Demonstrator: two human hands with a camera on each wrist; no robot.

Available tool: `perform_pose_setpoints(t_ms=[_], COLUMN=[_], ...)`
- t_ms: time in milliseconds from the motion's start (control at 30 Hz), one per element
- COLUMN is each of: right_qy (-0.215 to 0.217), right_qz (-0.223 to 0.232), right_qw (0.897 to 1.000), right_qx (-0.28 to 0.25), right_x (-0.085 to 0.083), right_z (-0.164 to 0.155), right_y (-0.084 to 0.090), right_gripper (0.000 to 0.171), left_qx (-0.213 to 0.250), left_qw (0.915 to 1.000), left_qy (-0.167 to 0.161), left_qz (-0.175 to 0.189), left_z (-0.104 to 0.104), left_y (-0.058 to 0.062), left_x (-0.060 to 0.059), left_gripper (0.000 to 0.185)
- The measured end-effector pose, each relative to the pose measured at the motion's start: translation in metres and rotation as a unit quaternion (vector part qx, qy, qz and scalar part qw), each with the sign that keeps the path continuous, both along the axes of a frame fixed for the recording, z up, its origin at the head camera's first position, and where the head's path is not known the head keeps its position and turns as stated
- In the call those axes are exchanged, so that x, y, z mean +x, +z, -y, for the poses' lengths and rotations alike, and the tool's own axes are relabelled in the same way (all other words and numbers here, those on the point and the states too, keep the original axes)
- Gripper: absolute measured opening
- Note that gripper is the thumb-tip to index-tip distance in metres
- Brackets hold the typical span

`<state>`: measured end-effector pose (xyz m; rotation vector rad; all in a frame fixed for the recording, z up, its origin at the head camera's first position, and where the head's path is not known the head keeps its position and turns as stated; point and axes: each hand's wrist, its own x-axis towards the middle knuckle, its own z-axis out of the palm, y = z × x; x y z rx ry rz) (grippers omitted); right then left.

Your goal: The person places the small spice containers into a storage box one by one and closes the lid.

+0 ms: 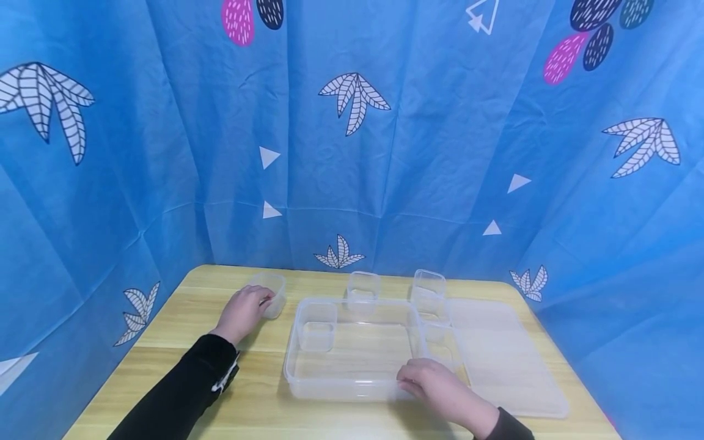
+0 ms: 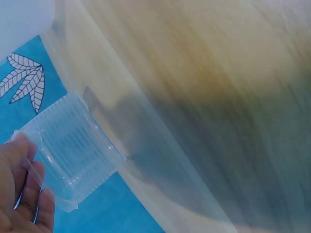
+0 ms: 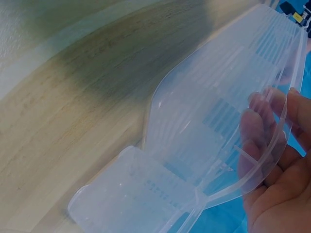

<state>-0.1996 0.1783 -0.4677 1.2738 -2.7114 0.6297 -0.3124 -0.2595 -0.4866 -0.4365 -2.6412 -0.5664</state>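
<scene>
**Clear tubs on a wooden table, both hands busy**

Right hand (image 1: 440,384) sits closest in the head view, its grip curled over the near right rim of the big clear tray (image 1: 308,377), fingers hooked on the edge. One small tub (image 1: 316,327) stands inside the tray at its far left corner, another (image 1: 442,348) is just beside the tray's right side. Flat clear lid (image 1: 511,360) lies to the right, running nearly to the table (image 1: 181,318) edge. Two more small tubs (image 1: 363,286) and (image 1: 429,287) stand along the tray's far rim. Left hand (image 1: 244,310) grips a small tub (image 1: 271,293) out on the left, well apart from the tray, with bare wood around it toward the left and near edges. Blue leaf-print cloth (image 1: 352,153) walls in the table on three sides.

Left wrist view: fingers (image 2: 24,194) pinch the ribbed small tub (image 2: 73,150) by its rim, with blurred wood beyond it.

Right wrist view: fingers (image 3: 262,126) show through the tray's clear wall (image 3: 218,121), wrapped on its rim, wood underneath.
</scene>
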Motion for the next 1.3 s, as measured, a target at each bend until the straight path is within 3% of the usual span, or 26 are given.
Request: perform_pose_setpoints(t_ms=[433,1300], right_qy=[-0.001,0.009], right_qz=[0.003,-0.026], right_qw=[1.0,1.0], right_qx=[-0.001,-0.013], right_x=[0.0,0.002], right_z=[0.001,0.002], right_y=[0.0,0.0], right_gripper=[0.007,0.005], left_qx=[0.01,0.005], left_qw=[0.9998,0.9976], left_qy=[0.003,-0.022], left_qz=[-0.014,-0.065], left_z=[0.0,-0.01], left_y=[0.005,0.022], left_x=[0.003,0.009], left_gripper=[0.011,0.012])
